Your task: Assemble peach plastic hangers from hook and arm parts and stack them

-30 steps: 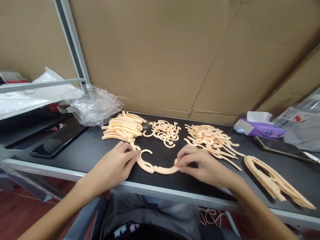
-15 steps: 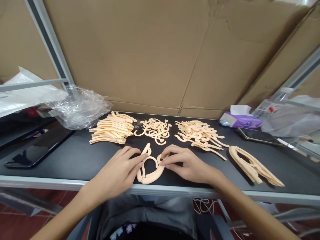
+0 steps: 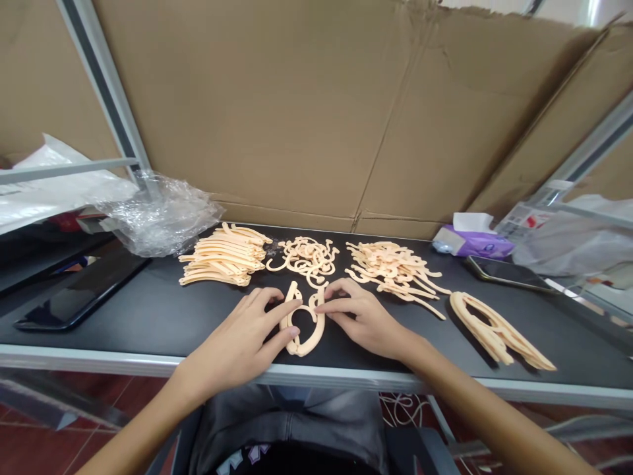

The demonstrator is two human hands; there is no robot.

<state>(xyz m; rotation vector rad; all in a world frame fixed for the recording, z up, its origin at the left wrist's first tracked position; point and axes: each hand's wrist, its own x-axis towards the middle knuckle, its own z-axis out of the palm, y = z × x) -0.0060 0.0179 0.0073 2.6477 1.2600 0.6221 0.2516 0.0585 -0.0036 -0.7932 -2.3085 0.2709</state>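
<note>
A peach plastic folding hanger point(image 3: 311, 343) lies on the black tabletop close to the front edge, its two arms pointing away from me and a round hook curled between them. My left hand point(image 3: 252, 333) grips the left arm, thumb low and fingertips higher up. On the other side, the fingers of my right hand point(image 3: 366, 316) pinch the right arm near its upper part. Beyond my hands lie a pile of long hanger arms point(image 3: 225, 256), a heap of loose hooks point(image 3: 310, 256) and a heap of curved hanger pieces point(image 3: 395, 264).
Folded hangers point(image 3: 499, 326) are stacked at the right. Behind them are a phone point(image 3: 509, 272) and a purple tissue pack point(image 3: 475, 241). A dark glossy device point(image 3: 84, 290) and crumpled clear plastic point(image 3: 163, 214) occupy the left. A cardboard sheet point(image 3: 277, 112) walls off the back.
The hanger's two arms have swung closer together and stand more parallel. My left hand has shifted right and rests further over the hanger, while my right hand has moved slightly.
</note>
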